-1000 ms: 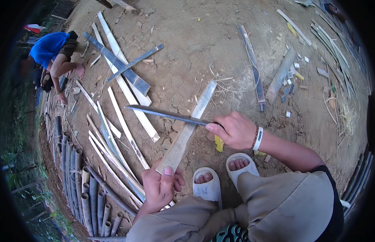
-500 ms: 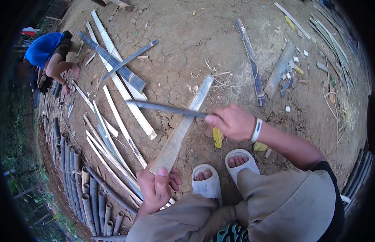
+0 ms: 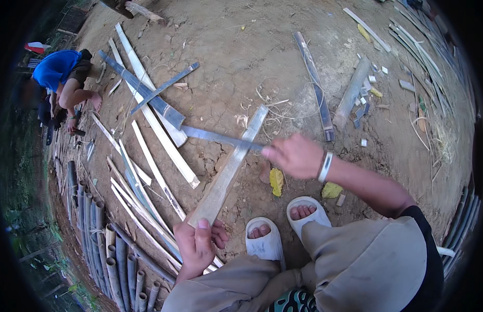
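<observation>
My left hand [image 3: 196, 245] is closed round the near end of a flat split-bamboo strip [image 3: 227, 176], thumb on top. The strip slants away from me toward the upper right. In my right hand [image 3: 298, 157], fingers wrapped round its handle, is a long-bladed knife [image 3: 213, 137]. Its blade points left and crosses the strip near the far end; whether it touches is unclear. The handle is mostly hidden by my fingers. A wristband [image 3: 325, 166] circles my right wrist.
Bamboo strips [image 3: 157, 140] lie left, with stacked bamboo poles [image 3: 94, 229] at lower left. Another bamboo strip [image 3: 315, 86], a half-round piece [image 3: 351, 93] and small offcuts lie right. Yellow leaves [image 3: 276, 181] lie near my sandals [image 3: 265, 239]. A person in blue [image 3: 57, 70] crouches at far left.
The knife's tip has shifted right and its blade shows a paler, broader side. My right hand has moved slightly left; the strip's far end sits a little lower. The other person's hand has moved down.
</observation>
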Demonstrator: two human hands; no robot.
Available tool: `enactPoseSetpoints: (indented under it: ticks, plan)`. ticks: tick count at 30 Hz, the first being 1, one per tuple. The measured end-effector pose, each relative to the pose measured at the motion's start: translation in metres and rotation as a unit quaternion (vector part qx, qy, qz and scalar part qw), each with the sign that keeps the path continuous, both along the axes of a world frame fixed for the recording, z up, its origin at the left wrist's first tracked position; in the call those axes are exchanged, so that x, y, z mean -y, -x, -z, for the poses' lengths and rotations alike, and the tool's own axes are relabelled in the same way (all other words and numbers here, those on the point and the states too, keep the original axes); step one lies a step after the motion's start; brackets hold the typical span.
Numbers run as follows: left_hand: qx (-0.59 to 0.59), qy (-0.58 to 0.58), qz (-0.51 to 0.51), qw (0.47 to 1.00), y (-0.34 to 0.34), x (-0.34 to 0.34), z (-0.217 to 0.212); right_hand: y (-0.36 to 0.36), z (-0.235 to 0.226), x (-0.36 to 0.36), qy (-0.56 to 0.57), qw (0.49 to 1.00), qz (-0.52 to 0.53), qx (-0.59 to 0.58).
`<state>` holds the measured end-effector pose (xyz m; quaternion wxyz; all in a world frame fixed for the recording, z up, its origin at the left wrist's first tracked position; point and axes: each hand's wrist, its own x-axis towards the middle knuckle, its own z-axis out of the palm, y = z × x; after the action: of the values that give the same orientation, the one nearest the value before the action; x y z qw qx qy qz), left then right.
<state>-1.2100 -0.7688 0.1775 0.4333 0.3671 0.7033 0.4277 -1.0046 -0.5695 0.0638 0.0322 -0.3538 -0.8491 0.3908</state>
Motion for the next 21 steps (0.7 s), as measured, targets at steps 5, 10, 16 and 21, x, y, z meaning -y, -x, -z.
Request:
enactPoseSetpoints:
  ticks: [5,10,16,21]
  plan:
    - [0.01,0.004,0.019,1.0,-0.006,-0.007,-0.001,-0.031,0.068,-0.04,-0.014,0.996,0.075,0.044]
    - [0.008,0.006,-0.005,1.0,-0.004,0.001,-0.001,-0.024,0.042,-0.016,0.021,0.997,0.047,0.051]
    - [-0.01,-0.023,0.009,1.0,-0.007,-0.011,0.0,-0.029,0.051,-0.044,0.02,0.995,0.085,0.058]
    - [-0.01,-0.015,-0.006,1.0,-0.005,-0.003,-0.005,-0.022,0.047,-0.025,0.025,0.997,0.067,-0.023]
